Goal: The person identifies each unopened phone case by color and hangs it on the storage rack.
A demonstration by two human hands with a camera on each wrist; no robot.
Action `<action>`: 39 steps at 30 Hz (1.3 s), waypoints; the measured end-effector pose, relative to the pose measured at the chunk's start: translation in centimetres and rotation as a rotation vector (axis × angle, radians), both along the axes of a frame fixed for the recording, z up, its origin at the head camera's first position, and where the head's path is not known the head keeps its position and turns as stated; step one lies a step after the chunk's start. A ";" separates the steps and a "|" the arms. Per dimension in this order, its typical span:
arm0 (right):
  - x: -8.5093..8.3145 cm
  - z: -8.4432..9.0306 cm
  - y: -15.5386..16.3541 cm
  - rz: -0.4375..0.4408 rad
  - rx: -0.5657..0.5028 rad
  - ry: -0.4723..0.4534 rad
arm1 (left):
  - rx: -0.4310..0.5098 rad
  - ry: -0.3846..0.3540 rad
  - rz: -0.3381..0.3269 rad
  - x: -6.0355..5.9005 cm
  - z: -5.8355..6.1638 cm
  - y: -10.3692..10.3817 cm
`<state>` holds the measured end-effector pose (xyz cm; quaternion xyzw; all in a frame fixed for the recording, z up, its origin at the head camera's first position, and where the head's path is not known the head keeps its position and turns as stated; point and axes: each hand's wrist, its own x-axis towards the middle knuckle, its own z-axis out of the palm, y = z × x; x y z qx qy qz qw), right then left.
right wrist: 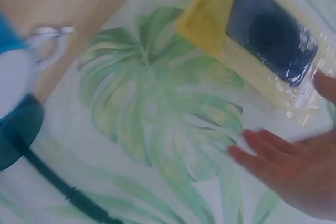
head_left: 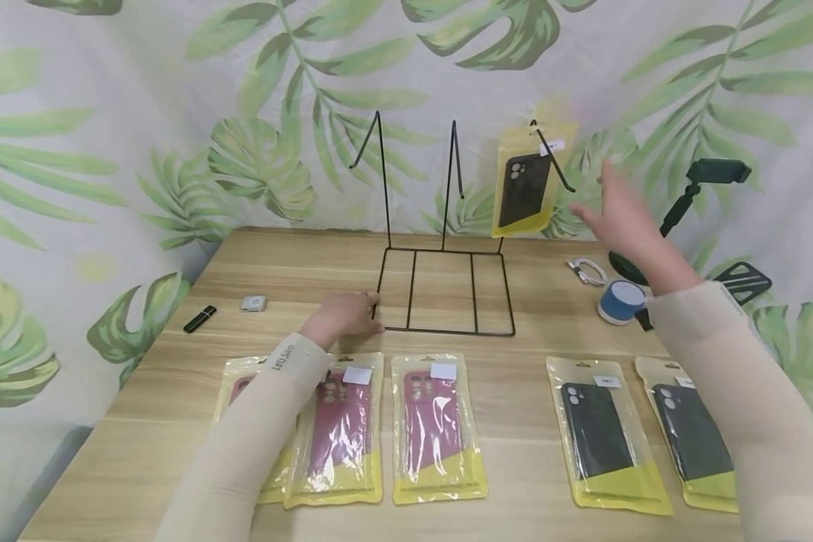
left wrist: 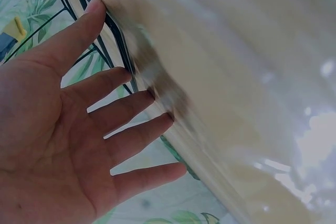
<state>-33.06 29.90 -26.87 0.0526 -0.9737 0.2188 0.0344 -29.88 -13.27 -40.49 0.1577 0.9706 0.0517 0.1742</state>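
A black wire display rack (head_left: 447, 331) with three upright hooks stands on the wooden table. From its right hook hangs a yellow-edged clear pouch (head_left: 525, 181) with a dark phone case inside. My right hand (head_left: 623, 218) is just right of that pouch, apart from it, fingers extended and holding nothing. My left hand (head_left: 342, 320) touches the front left corner of the rack's base; the left wrist view shows its fingers (left wrist: 131, 108) spread and fairly straight. Pouches with pink phone cases (head_left: 440, 421) lie in front, one partly under my left sleeve. Two pouches with dark phone cases (head_left: 599, 429) lie at the right.
A blue round speaker (head_left: 621, 302), a white cable (head_left: 587, 272) and a dark green phone stand (head_left: 680, 207) stand or lie at right. A black USB stick (head_left: 199, 319) and a small silver clip device (head_left: 254, 303) lie at left. A leaf-patterned cloth (head_left: 257, 165) hangs behind the table.
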 end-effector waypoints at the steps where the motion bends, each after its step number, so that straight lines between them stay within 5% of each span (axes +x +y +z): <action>1: 1.0 -0.8 0.4 0.038 0.069 -0.040 | -0.003 0.001 -0.001 0.0 0.0 0.0; 4: 3.8 -3.4 1.2 0.179 0.269 -0.141 | -0.004 -0.005 0.001 -0.2 0.0 0.0; 8: 7.1 -6.9 2.0 0.346 0.351 -0.235 | -0.007 -0.015 -0.001 -0.3 0.0 0.1; 16: 9.7 -10.8 2.3 0.328 0.331 -0.463 | -0.008 -0.010 0.001 -0.2 0.2 0.0; 29: 10.8 -12.2 3.1 0.255 0.363 -0.528 | -0.024 -0.017 -0.005 -0.1 0.2 0.2; 39: 10.9 -12.2 3.4 0.271 0.352 -0.476 | -0.022 -0.018 0.009 -0.1 0.3 0.3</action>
